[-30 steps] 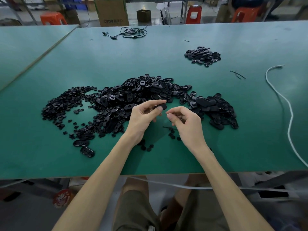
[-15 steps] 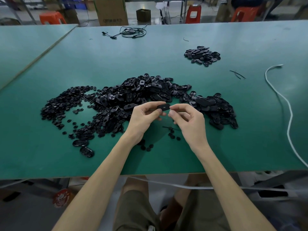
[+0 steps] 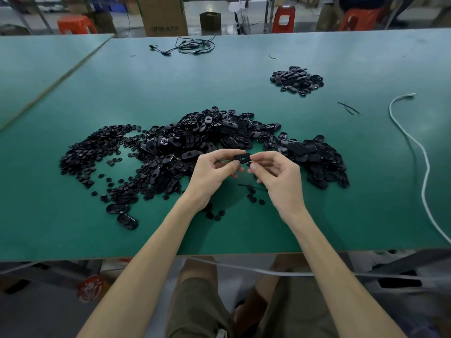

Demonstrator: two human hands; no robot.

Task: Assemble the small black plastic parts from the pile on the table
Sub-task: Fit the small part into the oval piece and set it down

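Right, closest to us we have khaki shorts (image 3: 195, 308) below the desk's front edge, and two bare forearms reaching up over the green desk (image 3: 244, 232).

Both hands meet above the desk, just in front of the heap. Our left hand (image 3: 212, 174) has its fingers curled, thumb and forefinger pinching the left end of one oval black part (image 3: 241, 158). Our right hand (image 3: 278, 176) is curled too, its thumb and forefinger nipping the right end of the same part. So that part sits between the two hands, held flat, with a pale slot showing on its top face. Something tiny and dark sits at the right thumb tip, but we cannot tell what.

Under the hands, a few loose round bits (image 3: 252, 195) lie scattered on the desk. To the front left, two oval shells (image 3: 122, 213) lie apart from the rest.

Just beyond our fingers comes the main pile (image 3: 207, 137) of oval pieces, with a spread of small round pieces (image 3: 92, 152) on its left. Along the right side, a white cable (image 3: 425, 167) snakes across the desk.

Further back and right sits a smaller heap (image 3: 296, 80), well apart from the main pile. Near the far edge lies a tangled black cord (image 3: 192, 46). Behind the desk we see a cardboard box (image 3: 162, 17) and a red stool (image 3: 283, 19).
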